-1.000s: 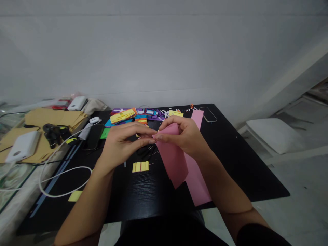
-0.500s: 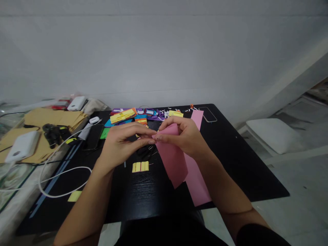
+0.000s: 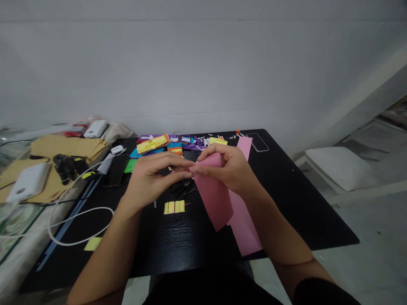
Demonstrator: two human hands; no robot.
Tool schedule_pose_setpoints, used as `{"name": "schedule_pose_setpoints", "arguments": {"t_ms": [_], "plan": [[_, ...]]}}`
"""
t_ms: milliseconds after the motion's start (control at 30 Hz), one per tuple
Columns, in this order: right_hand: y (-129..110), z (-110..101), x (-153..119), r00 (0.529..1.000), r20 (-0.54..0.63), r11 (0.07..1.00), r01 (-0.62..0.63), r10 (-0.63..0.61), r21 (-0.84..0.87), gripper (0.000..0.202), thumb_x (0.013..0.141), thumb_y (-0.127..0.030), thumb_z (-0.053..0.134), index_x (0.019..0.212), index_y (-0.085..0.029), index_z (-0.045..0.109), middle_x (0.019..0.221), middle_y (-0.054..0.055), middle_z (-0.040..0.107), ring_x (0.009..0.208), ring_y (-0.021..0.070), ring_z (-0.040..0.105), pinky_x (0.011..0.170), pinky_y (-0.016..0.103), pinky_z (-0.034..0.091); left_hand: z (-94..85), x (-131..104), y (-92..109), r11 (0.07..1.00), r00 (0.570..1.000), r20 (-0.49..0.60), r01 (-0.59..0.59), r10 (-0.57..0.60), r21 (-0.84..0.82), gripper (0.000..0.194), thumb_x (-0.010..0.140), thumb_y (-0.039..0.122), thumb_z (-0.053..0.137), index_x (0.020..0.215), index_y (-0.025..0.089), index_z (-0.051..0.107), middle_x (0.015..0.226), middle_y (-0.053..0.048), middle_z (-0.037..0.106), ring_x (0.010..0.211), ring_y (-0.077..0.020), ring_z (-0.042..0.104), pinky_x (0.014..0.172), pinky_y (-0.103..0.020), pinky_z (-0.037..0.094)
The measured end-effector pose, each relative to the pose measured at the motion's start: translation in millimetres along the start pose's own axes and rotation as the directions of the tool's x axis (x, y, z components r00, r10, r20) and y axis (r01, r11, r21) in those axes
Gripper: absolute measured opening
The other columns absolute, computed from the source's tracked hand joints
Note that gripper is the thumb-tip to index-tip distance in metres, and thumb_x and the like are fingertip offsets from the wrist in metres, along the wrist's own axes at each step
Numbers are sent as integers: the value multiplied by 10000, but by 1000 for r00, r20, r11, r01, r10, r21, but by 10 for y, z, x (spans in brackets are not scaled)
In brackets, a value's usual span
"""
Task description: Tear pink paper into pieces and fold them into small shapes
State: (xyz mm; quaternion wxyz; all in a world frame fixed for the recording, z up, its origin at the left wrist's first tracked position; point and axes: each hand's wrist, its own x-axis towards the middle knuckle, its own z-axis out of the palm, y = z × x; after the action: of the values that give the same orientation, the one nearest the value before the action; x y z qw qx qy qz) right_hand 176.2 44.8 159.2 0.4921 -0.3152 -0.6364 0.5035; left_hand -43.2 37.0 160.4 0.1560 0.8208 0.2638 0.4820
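A folded pink paper sheet [image 3: 213, 199] hangs tilted above the black table, its top edge between both hands. My right hand [image 3: 227, 167] is closed on its upper part, thumb in front and fingers behind. My left hand [image 3: 159, 171] pinches the paper's left corner with thumb and fingertips. Beneath and to the right lies a longer pink paper strip [image 3: 246, 233], partly covered by my right hand and forearm. A small yellow folded paper piece [image 3: 174, 207] rests in front of my left hand. Dark-handled scissors [image 3: 179, 188] are partly hidden below the hands.
Yellow, blue and purple paper pieces [image 3: 152, 144] and scraps lie along the table's back. To the left are a phone [image 3: 116, 170], a white cable [image 3: 79, 243], binoculars [image 3: 65, 167] and brown envelopes [image 3: 68, 146]. A clear phone case [image 3: 259, 142] sits back right; beyond stands a white stool [image 3: 337, 167].
Almost nothing differs. The lower end of the folded pink paper has shifted very slightly; both hands keep the same hold and place.
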Motion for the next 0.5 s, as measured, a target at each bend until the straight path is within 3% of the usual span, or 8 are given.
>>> {"name": "schedule_pose_setpoints", "arguments": {"t_ms": [500], "plan": [[-7, -3, -1, 999, -14, 997, 50, -51, -51, 190, 722, -288, 915, 815, -216, 766, 867, 6, 755, 811, 162, 677, 774, 312, 559, 6, -14, -7, 1000, 1000, -16, 17, -17, -5, 153, 892, 171, 813, 1018, 256, 828, 906, -11, 834, 794, -147, 764, 757, -269, 605]]}}
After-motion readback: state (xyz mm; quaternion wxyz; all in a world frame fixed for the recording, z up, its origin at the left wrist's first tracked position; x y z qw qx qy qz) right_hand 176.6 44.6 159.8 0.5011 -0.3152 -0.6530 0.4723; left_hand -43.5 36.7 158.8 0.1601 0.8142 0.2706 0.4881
